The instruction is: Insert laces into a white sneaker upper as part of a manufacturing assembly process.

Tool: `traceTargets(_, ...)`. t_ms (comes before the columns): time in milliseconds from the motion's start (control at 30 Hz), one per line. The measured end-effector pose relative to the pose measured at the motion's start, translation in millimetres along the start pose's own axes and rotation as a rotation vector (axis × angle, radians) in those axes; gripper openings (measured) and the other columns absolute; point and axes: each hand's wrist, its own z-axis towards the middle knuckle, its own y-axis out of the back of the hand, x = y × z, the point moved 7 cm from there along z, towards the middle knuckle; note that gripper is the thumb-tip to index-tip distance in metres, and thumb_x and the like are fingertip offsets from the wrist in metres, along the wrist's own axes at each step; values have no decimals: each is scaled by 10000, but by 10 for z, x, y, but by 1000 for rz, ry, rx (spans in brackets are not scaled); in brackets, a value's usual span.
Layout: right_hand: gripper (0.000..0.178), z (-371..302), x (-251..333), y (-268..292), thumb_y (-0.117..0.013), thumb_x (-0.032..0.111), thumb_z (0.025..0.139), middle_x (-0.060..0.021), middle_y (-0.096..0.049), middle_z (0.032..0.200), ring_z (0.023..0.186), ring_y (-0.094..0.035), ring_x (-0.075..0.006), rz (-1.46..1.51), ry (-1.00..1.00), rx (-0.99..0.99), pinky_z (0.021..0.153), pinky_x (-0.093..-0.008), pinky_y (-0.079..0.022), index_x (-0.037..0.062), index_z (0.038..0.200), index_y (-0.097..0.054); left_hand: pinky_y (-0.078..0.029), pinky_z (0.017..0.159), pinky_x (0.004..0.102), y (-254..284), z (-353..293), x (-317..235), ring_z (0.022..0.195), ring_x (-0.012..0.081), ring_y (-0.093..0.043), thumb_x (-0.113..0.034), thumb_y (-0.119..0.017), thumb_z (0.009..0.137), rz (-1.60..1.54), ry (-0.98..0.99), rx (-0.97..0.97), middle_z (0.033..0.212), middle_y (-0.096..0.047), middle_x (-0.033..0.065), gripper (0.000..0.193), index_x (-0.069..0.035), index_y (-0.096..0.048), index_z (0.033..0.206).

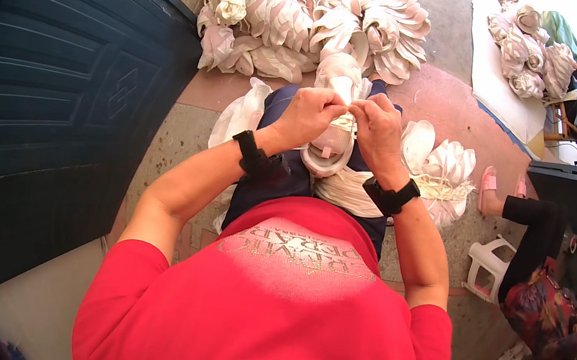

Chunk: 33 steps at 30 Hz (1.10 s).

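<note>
Shoe upper (331, 140), pinkish white, rests on the dark trousers (280, 106), just beyond the red shirt (269, 323); the left hand (310, 115) and right hand (381, 132) meet over it, fingertips pinching what looks like a pale lace (346, 121), the exact grip hidden. It should handle as light, soft and floppy, hardly slippery or fragile; the rounded collar (321, 167), nearest the red shirt, seems a good hold for steadying; bundled uppers (370, 27) lie farther from that shirt.
</note>
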Motion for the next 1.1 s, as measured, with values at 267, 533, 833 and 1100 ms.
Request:
traceTargets(267, 323, -44, -549, 27, -588, 117, 780, -124, -564, 793, 684, -566, -235, 82, -308, -19, 623, -337, -449, -16, 1062, -501, -455, 653, 302, 299, 162, 958, 714, 200, -583, -153, -560, 772, 110, 101, -74, 773, -618, 127, 200, 7, -608, 881)
traceTargets(533, 121, -876, -857, 277, -572, 81, 779, -124, -596, 762, 687, -574, -221, 50, -522, 181, 635, -297, -447, -3, 856, -615, -432, 803, 387, 1064, -1047, 2904, 932, 380, -542, -272, -577, 746, 664, 562, -42, 970, -576, 253, 376, 34, -577, 964)
traceTargets(833, 87, -927, -164, -260, -616, 113, 716, -53, -555, 770, 774, -509, -227, -204, -83, 571, 674, -331, -396, 77, 794, -631, -434, 798, 392, 705, -1266, 3337, 921, 376, -555, -274, -609, 728, 364, 743, 46, 956, -570, 279, 427, 69, -545, 975)
traceTargets(1100, 132, -1061, -84, -583, -615, 200, 702, -50, -524, 706, 745, -487, -220, -490, 27, 694, 643, -360, -350, 85, 643, -588, -465, 597, 380, 2040, -1436, 2659, 667, 291, -613, -198, -586, 734, 148, 892, -422, 676, -605, 170, 218, 14, -540, 717)
